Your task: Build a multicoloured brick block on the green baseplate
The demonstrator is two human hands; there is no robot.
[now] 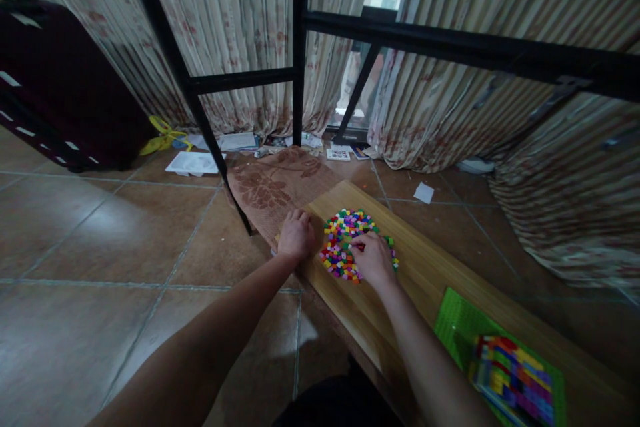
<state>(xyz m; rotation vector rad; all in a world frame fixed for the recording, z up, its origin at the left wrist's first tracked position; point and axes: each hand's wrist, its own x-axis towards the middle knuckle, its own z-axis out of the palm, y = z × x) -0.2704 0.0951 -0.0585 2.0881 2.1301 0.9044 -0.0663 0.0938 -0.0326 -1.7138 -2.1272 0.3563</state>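
Small toy bricks in many colours lie in a loose round pile on a wooden board. Over the middle of this pile, my right hand has its fingers pinched together, and a small dark red brick shows at the fingertips. My left hand rests at the board's left edge beside the pile, its fingers curled in; whatever they may hold is hidden. Toward the near right, a block built of coloured bricks stands on a green baseplate.
A brown patterned cloth lies under the board's far end. Black metal frame bars rise beyond it, before long curtains. A dark suitcase stands at left. Papers lie on the tiled floor.
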